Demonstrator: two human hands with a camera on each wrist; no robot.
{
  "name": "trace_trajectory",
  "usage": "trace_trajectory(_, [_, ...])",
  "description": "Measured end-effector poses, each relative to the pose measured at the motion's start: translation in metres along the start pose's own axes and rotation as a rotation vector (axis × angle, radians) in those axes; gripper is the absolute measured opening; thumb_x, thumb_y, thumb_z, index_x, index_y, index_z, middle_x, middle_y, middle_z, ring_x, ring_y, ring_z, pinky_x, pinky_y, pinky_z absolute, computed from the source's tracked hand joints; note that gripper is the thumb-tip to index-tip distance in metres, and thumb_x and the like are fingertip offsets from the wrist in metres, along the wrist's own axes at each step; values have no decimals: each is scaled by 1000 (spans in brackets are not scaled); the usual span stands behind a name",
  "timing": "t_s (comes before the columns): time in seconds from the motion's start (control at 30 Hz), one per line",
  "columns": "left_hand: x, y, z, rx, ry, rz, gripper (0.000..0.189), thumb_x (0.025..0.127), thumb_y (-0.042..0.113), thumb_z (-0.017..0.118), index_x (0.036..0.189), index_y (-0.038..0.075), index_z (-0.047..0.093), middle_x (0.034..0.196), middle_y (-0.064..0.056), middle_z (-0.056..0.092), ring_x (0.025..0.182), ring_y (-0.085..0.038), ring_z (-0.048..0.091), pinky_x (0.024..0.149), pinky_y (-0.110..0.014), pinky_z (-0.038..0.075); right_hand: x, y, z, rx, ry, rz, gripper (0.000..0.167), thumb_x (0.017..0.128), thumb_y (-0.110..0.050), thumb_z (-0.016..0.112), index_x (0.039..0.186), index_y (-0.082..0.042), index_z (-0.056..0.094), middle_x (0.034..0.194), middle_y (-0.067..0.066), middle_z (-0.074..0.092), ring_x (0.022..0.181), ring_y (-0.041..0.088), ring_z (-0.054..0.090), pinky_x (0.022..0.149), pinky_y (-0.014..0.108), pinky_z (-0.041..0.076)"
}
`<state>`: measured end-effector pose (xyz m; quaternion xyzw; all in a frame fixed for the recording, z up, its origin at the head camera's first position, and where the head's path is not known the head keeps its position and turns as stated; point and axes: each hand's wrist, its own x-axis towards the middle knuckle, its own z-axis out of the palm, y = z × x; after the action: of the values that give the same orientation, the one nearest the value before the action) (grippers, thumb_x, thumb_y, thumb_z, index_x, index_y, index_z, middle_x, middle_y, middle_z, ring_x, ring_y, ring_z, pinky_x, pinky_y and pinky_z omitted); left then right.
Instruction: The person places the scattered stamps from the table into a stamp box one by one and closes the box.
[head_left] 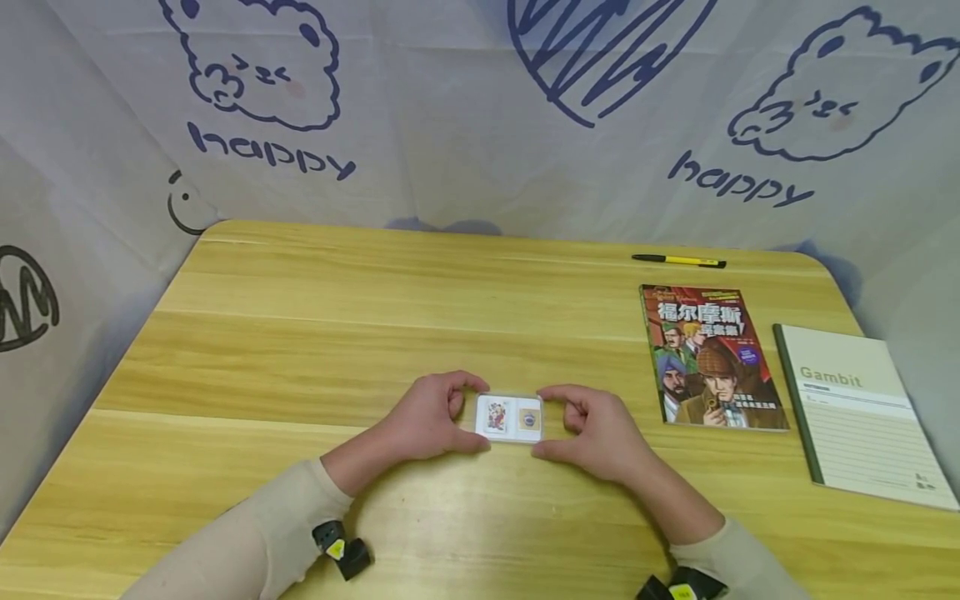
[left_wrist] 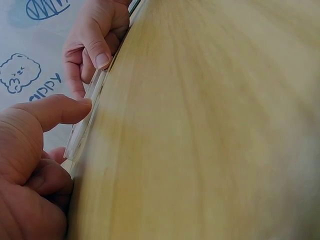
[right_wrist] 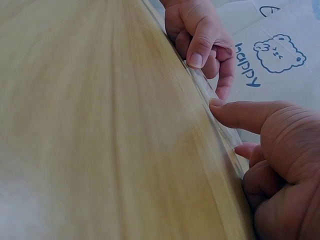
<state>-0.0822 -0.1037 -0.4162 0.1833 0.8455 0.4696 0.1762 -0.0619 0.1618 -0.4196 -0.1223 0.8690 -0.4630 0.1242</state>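
A small flat clear plastic case (head_left: 509,418) lies at the middle of the table's near half. A colourful playing-card picture shows in its left part and a tan square with a blue emblem in its right part. My left hand (head_left: 431,419) pinches the case's left end, thumb at the near edge and index finger at the far edge. At the other end my right hand (head_left: 600,429) pinches it the same way. Seen side-on in the left wrist view, the thin case (left_wrist: 85,120) is low at the wooden surface. The other fingers of both hands are curled in.
To the right lies a comic-style book (head_left: 716,358), with a cream Gambit notebook (head_left: 862,417) beside it. A yellow and black pen (head_left: 678,261) is near the wooden table's (head_left: 337,292) back edge. White cloth (head_left: 450,125) with drawings hangs behind the table.
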Motion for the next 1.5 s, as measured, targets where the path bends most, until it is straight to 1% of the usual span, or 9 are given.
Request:
trace_trajectory(0.2, [0,1,0,16,-2,9,63,66,13,94,122,6,64,61,5,38,54,-9,34,53,-24,31,0,-1,0,-2,6,-2,62,68,-23,94,124,-11,69,56,-8,35,51,8,33,67,31,42])
trace_trajectory(0.33, [0,3,-1,13,-9,2,63,66,12,93,122,5,63,61,5,39,53,-9,35,51,-24,31,0,-1,1,-5,8,-2,62,68,-23,94,123,-11,69,56,-8,35,51,8,32,67,31,43])
trace_trajectory(0.47, [0,5,-1,14,-17,-6,63,66,10,93,121,3,62,61,4,41,52,-9,36,50,-24,31,0,-2,1,-11,4,-8,61,69,-23,94,123,-11,69,56,-8,35,51,8,32,66,31,43])
trace_trajectory(0.7, [0,5,-1,29,-24,7,62,67,9,92,121,2,62,61,3,41,52,-9,36,49,-24,31,-1,-2,2,-15,10,-6,59,69,-23,94,122,-11,69,56,-8,35,51,8,32,63,30,42])
trace_trajectory(0.83, [0,5,-2,31,-33,4,63,68,10,92,122,2,61,61,3,41,52,-9,36,49,-24,31,-1,-1,3,-16,11,1,59,68,-23,94,121,-11,70,56,-8,35,50,8,32,62,29,41])
trace_trajectory(1.07, [1,5,-1,41,-46,12,61,68,9,92,121,2,61,61,4,42,52,-9,37,49,-24,32,0,-1,3,-30,15,5,59,69,-22,94,121,-12,69,56,-8,35,50,8,32,63,30,42])
trace_trajectory(1.27, [1,4,-1,32,-37,13,60,68,8,92,119,3,61,61,4,40,52,-8,36,49,-24,32,0,0,3,-22,14,14,61,67,-24,95,122,-12,69,56,-7,35,50,8,32,64,31,42])
trace_trajectory(1.4, [1,4,-1,25,-26,12,60,67,8,92,119,4,62,60,4,40,52,-8,36,50,-24,32,-1,1,1,-8,23,-7,61,67,-24,95,122,-15,69,56,-8,36,51,8,32,66,32,42])
trace_trajectory(1.5, [1,4,-1,18,-20,10,60,67,9,93,118,5,63,61,4,41,53,-9,37,50,-24,33,-1,2,1,5,23,-20,58,69,-24,94,121,-15,70,55,-8,35,50,8,32,66,32,42])
